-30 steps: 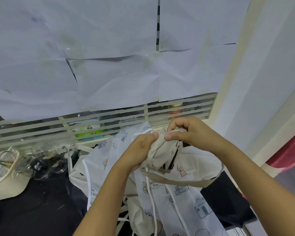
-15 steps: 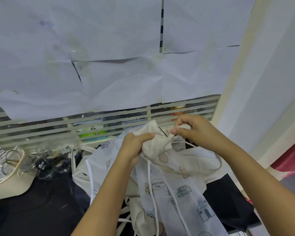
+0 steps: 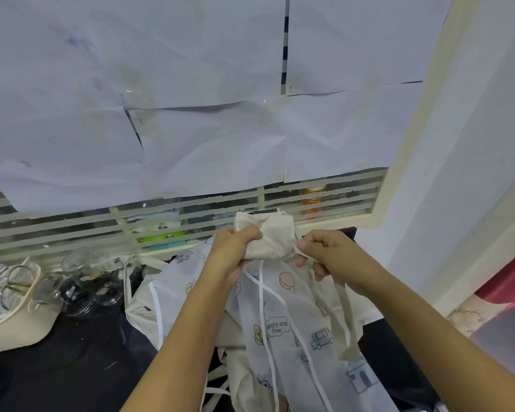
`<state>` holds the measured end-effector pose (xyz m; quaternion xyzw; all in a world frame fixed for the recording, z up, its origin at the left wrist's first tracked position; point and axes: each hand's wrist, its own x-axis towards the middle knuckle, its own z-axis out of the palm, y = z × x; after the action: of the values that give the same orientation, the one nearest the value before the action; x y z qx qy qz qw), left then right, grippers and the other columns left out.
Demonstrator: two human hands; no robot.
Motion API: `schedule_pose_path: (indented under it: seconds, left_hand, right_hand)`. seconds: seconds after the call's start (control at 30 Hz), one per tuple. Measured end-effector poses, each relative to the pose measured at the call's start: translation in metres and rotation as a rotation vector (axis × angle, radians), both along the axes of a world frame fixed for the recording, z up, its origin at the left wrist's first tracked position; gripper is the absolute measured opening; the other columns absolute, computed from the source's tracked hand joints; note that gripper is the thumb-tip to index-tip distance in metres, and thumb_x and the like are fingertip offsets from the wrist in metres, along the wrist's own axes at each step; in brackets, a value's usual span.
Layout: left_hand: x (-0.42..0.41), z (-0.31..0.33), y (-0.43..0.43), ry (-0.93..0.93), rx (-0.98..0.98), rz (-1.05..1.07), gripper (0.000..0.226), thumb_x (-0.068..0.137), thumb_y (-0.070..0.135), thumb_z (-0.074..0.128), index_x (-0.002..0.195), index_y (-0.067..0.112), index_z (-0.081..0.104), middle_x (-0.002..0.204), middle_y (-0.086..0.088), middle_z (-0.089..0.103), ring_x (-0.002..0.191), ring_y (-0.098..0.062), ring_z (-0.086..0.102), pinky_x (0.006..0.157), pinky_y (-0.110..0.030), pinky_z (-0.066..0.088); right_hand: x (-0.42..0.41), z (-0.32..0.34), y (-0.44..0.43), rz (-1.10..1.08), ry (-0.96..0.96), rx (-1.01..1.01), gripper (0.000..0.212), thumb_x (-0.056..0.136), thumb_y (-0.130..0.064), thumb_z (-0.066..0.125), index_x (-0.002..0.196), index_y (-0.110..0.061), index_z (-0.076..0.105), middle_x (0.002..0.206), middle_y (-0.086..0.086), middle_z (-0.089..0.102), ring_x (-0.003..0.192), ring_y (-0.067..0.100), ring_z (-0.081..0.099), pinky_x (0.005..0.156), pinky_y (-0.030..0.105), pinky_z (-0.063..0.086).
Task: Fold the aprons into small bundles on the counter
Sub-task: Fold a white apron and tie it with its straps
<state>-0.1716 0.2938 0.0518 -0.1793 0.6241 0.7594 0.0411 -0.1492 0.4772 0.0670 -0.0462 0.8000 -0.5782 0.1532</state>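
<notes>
Clear glass jars [image 3: 81, 263] stand clustered at the left of the dark counter [image 3: 57, 367]; their contents cannot be made out. The cream fabric apron bundle [image 3: 269, 236] is held above the counter, over a white printed apron [image 3: 295, 325]. The bundle is compact, with no clear long axis. Its cream strap [image 3: 338, 319] trails down and rightward. The left hand [image 3: 232, 254] grips the bundle's left side. The right hand [image 3: 329, 255] pinches the strap just beside the bundle.

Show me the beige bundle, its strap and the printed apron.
beige bundle [image 3: 269, 239], head view, rolled cloth's middle.
beige strap [image 3: 348, 349], head view, hanging lower end.
printed apron [image 3: 277, 327], head view, on its slogan.
</notes>
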Motion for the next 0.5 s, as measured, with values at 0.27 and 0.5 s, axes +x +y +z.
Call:
schedule_pose_path:
  seconds: [0.27,0.5]
  left_hand:
    - [-0.005,-0.009,0.021,0.076,0.039,0.132,0.041,0.077,0.021,0.077,0.109,0.002,0.058,0.101,-0.012,0.067,0.089,-0.024,0.067,0.076,-0.039,0.058]
    - [-0.007,-0.002,0.042,0.21,-0.515,-0.028,0.038,0.084,0.026,0.07,0.11,0.01,0.048,0.095,0.0,0.057,0.086,-0.017,0.056,0.062,-0.022,0.043]
  right_hand:
    - [0.012,-0.004,-0.028,0.087,0.316,1.117,0.004,0.095,-0.004,0.047,0.096,-0.008,0.046,0.081,0.002,0.047,0.067,0.018,0.048,0.056,0.025,0.034]
    - [0.0,0.02,-0.037,0.64,0.495,1.114,0.014,0.096,-0.011,0.049,0.1,-0.01,0.062,0.073,-0.004,0.051,0.077,0.016,0.052,0.071,0.026,0.04]
